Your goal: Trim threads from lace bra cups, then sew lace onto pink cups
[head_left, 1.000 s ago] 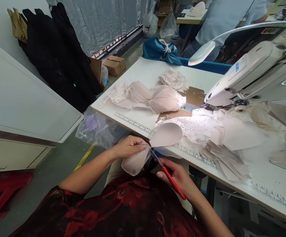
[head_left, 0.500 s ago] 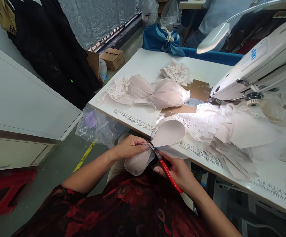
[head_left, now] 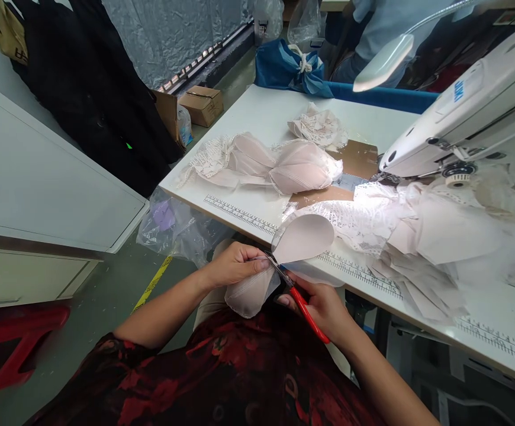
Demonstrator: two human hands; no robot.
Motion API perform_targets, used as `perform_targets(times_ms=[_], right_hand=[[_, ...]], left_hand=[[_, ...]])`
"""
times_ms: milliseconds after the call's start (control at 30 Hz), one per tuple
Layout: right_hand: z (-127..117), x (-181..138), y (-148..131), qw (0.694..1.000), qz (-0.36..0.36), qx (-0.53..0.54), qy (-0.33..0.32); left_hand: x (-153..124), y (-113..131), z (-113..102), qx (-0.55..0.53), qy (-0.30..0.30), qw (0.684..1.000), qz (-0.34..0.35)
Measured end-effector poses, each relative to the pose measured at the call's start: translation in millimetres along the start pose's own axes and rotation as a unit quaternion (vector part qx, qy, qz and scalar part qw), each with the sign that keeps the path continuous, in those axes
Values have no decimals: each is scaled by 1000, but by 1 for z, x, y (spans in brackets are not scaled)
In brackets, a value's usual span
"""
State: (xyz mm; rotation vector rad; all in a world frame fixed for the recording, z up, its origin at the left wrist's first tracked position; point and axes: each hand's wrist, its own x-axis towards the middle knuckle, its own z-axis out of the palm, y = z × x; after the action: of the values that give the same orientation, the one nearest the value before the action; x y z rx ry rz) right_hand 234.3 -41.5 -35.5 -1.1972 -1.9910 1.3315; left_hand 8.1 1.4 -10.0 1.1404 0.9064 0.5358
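In my right hand [head_left: 322, 305] is a pair of red-handled scissors [head_left: 304, 310], its blades pointing up and left. My left hand [head_left: 240, 264] pinches the edge of a pale pink bra cup [head_left: 249, 293] that hangs over my lap. The blades meet the fabric right beside my left fingertips; whether they are fully closed I cannot tell. A second pale cup [head_left: 308, 236], edged with sheer mesh, extends from that spot onto the table's front edge. Farther back lie a padded lace bra [head_left: 295, 168] and a crumpled lace piece [head_left: 319, 127].
A white sewing machine [head_left: 453, 112] stands at the right under a lamp [head_left: 384, 62]. Layered lace and fabric pieces [head_left: 444, 236] cover the table's right side. Printed ruler marks [head_left: 240, 214] run along the front edge. At the back sits a blue cloth bundle [head_left: 290, 68]; a person in light blue is beyond.
The view has shifted very slightly. Both hands, the scissors and the cups hold nearly the same position, and the person at the back has moved a little.
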Motion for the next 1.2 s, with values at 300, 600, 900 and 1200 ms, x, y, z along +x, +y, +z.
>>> perform_targets(times_ms=[300,600,900,1200], right_hand=[[4,-1,4,999,-7,-27,24],[9,-14,14,992,-56,-8,115],[8,-36,25,980,-59,65,180],[-11,-66,32,984,-88,23,151]], left_hand=[[1,-4,1,57,11,998,32],[3,-19,-9,500,149,763,381],[42,13,19,310,96,824,464],[8,59,4,199,-33,894,400]])
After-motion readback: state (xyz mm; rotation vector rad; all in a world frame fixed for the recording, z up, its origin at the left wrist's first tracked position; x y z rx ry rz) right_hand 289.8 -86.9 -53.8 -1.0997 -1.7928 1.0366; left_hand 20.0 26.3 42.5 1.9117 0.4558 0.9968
